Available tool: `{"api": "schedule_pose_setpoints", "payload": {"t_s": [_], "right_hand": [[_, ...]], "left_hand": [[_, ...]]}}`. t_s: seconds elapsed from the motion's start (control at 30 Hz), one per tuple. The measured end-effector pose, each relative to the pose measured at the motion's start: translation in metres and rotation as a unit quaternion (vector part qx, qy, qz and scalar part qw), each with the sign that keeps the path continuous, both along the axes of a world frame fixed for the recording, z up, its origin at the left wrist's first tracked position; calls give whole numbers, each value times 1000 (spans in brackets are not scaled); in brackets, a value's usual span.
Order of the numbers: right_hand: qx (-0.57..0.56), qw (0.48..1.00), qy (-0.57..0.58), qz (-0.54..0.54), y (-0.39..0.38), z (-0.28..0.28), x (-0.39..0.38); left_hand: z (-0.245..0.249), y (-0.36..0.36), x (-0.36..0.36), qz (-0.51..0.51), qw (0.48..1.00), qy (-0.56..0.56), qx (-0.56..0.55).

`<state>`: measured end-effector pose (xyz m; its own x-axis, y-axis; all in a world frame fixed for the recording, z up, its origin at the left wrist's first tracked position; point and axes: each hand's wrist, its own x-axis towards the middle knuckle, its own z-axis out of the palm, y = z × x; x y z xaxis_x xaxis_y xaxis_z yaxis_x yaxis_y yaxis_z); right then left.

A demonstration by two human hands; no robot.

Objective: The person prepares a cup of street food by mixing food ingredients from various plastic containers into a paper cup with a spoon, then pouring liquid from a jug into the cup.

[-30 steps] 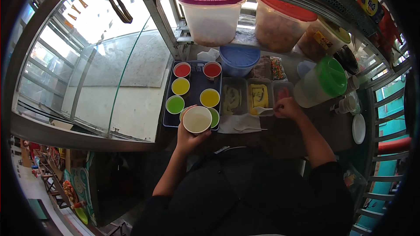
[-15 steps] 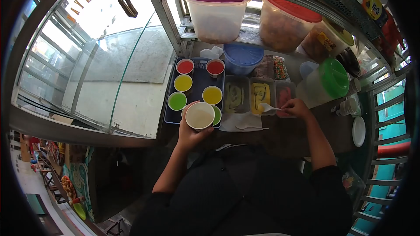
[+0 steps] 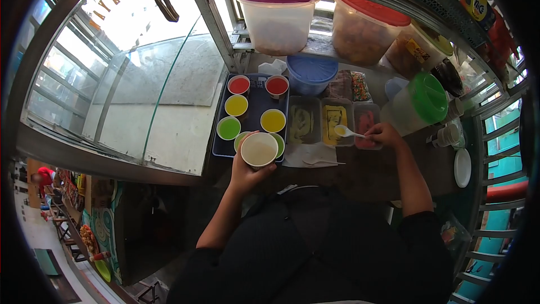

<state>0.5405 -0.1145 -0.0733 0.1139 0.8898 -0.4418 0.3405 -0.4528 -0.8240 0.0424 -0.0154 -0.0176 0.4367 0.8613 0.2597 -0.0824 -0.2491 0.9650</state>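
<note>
My left hand (image 3: 247, 174) is wrapped round a white cup (image 3: 259, 150) with a pale inside, over the near edge of a dark blue tray (image 3: 256, 114). Between the fingers of my right hand (image 3: 385, 135) is the handle of a white spoon (image 3: 344, 131). Its bowl is above the near part of a plastic tub with yellow paste (image 3: 336, 118). Left of that stands a tub with dull green paste (image 3: 302, 123), and right of it a tub with red paste (image 3: 365, 122). On the tray are red cups (image 3: 277, 85), yellow cups (image 3: 273, 120) and green cups (image 3: 229, 128).
A second white spoon (image 3: 324, 162) lies on a white cloth or paper (image 3: 301, 156) before the tubs. Behind them is a blue-lidded tub (image 3: 312, 73). A green-lidded container (image 3: 426, 98) leans at the right. Large lidded containers (image 3: 277, 19) line the shelf; a glass case (image 3: 163, 95) stands left.
The spoon in my right hand has moved slightly right and toward the near edge of the yellow tub. My left hand keeps the cup in nearly the same place.
</note>
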Motion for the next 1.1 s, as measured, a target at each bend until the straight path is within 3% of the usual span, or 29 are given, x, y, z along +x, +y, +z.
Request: {"api": "schedule_pose_setpoints", "payload": {"t_s": [0.27,0.37,0.47,0.77,0.93,1.1], "right_hand": [[28,997,32,-64,6,-11,-26],[58,998,-6,-25,17,-11,-31],[66,998,2,4,25,-9,-35],[86,996,18,1,19,3,-25],[75,997,4,6,2,28,-6],[93,995,43,13,-7,1,20]], "left_hand": [[-2,-10,3,-26,998,-14,-49],[0,-13,11,-31,998,-23,-54],[8,-21,30,-12,999,-29,-19],[39,-52,104,143,979,100,107],[15,-86,143,182,972,144,22],[-22,-125,180,159,978,123,-48]]}}
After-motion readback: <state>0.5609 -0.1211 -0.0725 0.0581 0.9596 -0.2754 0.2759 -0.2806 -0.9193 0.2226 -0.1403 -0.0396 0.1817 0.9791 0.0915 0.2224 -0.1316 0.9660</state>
